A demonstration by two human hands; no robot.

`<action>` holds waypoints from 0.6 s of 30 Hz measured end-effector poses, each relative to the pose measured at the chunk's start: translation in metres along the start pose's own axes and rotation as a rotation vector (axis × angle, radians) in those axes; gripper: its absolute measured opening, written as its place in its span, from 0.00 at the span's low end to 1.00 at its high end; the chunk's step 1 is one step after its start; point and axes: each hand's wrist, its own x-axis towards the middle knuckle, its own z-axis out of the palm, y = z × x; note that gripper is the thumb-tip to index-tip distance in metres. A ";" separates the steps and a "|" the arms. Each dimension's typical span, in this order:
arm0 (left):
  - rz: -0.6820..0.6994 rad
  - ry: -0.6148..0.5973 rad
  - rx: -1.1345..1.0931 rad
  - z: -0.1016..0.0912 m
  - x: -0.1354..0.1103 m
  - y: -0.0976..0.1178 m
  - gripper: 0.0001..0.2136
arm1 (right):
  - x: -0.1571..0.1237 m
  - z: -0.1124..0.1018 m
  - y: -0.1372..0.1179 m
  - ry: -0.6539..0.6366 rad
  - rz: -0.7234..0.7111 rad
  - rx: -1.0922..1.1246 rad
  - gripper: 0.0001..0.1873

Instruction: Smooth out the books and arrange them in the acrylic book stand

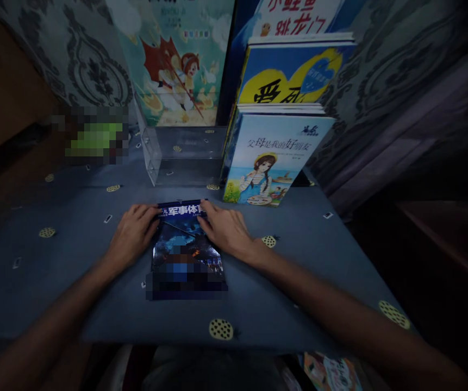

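A dark blue book [187, 247] with white Chinese lettering lies flat on a blue patterned tablecloth [74, 239]. My left hand [132, 232] rests on the book's upper left corner, fingers curled over its edge. My right hand [226, 227] lies on the upper right corner, fingers bent along the top edge. Both hands grip the book from the sides.
A clear acrylic stand [176, 157] sits behind the book. Right of it stand tiered picture books, the front one [274, 160] showing a girl, a yellow-and-blue one [294, 73] above. A teal illustrated book [176, 60] leans at the back. More books [331, 372] lie below the table's front edge.
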 end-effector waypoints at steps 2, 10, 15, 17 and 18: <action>-0.001 0.008 -0.010 0.001 0.000 0.000 0.16 | -0.003 -0.001 0.006 0.015 0.028 0.016 0.17; -0.107 0.009 0.032 -0.007 -0.002 0.002 0.16 | -0.014 0.003 0.013 0.077 -0.054 0.084 0.22; -0.202 0.000 -0.121 -0.013 -0.005 0.010 0.15 | -0.049 0.015 0.008 0.188 -0.162 0.056 0.21; -0.274 0.031 -0.324 -0.013 -0.004 0.012 0.13 | -0.059 0.020 0.006 0.202 -0.182 0.034 0.21; -0.324 0.054 -0.454 -0.013 -0.002 0.013 0.13 | -0.062 0.022 0.005 0.205 -0.189 0.024 0.21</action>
